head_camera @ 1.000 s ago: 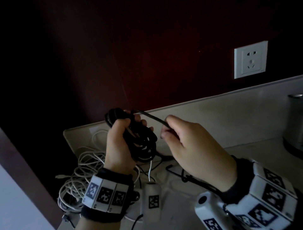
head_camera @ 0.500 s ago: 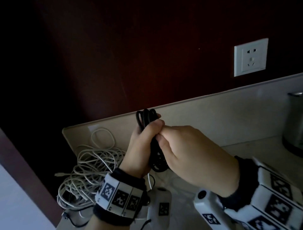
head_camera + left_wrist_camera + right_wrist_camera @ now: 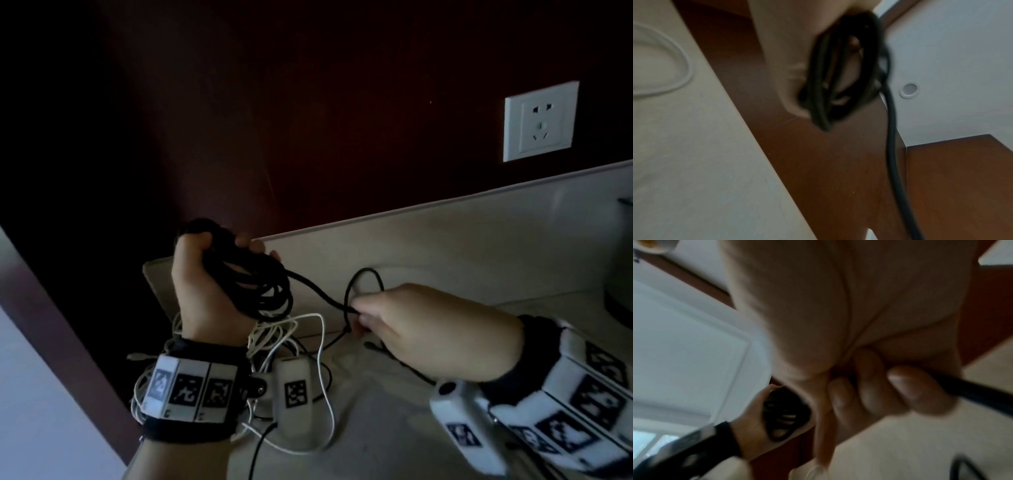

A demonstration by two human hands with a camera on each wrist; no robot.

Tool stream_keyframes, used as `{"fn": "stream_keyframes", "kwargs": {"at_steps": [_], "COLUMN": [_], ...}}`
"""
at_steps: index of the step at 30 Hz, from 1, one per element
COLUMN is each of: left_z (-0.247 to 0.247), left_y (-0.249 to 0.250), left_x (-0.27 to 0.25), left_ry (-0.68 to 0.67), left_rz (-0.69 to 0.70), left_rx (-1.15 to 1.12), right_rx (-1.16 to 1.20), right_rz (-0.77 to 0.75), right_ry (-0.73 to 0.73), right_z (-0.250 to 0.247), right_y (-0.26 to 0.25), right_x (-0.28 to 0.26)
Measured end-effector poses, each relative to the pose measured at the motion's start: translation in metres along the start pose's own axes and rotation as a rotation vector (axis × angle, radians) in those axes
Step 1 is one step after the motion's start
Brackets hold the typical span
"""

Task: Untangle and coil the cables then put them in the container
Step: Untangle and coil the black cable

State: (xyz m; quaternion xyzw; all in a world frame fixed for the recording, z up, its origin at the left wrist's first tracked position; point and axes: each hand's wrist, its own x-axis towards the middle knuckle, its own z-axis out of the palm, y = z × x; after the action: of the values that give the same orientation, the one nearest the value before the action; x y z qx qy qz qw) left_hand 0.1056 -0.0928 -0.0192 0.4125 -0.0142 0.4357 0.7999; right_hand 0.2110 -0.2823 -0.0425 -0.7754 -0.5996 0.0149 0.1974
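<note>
My left hand [image 3: 209, 284] is raised above the counter and grips a bundle of black cable coils [image 3: 260, 287]; the coils [image 3: 838, 73] fill the left wrist view. A loose strand of the black cable [image 3: 315, 291] runs from the coils to my right hand [image 3: 411, 325], which pinches it low over the counter, with a small loop standing above the fingers. In the right wrist view the curled fingers [image 3: 920, 394] hold that strand [image 3: 982, 391]. A tangle of white cables [image 3: 274, 339] lies on the counter under my left hand.
The pale counter [image 3: 394, 428] meets a low backsplash and a dark red wall with a white socket [image 3: 541, 121]. A metal kettle-like vessel [image 3: 620, 274] stands at the right edge. The counter ends at the left, beside the white cables.
My hands were together at the coil half a second ago. Now the right hand has drawn away to the right and down, pulling out a length of black cable; the left hand shifted left.
</note>
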Motion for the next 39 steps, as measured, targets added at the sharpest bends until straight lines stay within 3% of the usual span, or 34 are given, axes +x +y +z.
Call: {"fn": "stream_keyframes", "kwargs": {"at_steps": [3, 7, 13, 20, 22, 26, 29, 33, 39], "left_z": [0.003, 0.006, 0.013, 0.017, 0.017, 0.021, 0.019, 0.025, 0.029], "left_y": [-0.002, 0.000, -0.008, -0.017, -0.018, -0.021, -0.023, -0.026, -0.029], "left_x": [-0.005, -0.006, -0.014, -0.021, -0.023, -0.025, -0.026, -0.032, -0.031], "left_ry": [-0.214, -0.450, -0.487, -0.450, -0.471, -0.530, -0.522, -0.532, -0.510], "left_rz": [-0.089, -0.175, -0.220, -0.223, -0.261, -0.263, -0.256, -0.330, -0.278], "left_rx": [0.010, 0.084, 0.234, 0.361, 0.370, 0.434, 0.470, 0.507, 0.674], "right_rx": [-0.076, -0.201, -0.021, -0.089, -0.082, 0.183, 0.258, 0.103, -0.056], "right_rz": [0.014, -0.003, 0.020, 0.035, 0.022, 0.049, 0.048, -0.063, -0.031], "right_ry": [0.042, 0.299, 0.630, 0.825, 0.832, 0.640, 0.640, 0.653, 0.685], "right_z": [-0.007, -0.017, -0.013, 0.000, 0.002, -0.003, -0.006, -0.001, 0.004], "right_y": [0.001, 0.004, 0.000, -0.003, -0.005, -0.005, -0.002, -0.005, -0.007], "right_x": [-0.002, -0.003, 0.002, 0.007, 0.008, 0.006, 0.005, 0.008, 0.006]}}
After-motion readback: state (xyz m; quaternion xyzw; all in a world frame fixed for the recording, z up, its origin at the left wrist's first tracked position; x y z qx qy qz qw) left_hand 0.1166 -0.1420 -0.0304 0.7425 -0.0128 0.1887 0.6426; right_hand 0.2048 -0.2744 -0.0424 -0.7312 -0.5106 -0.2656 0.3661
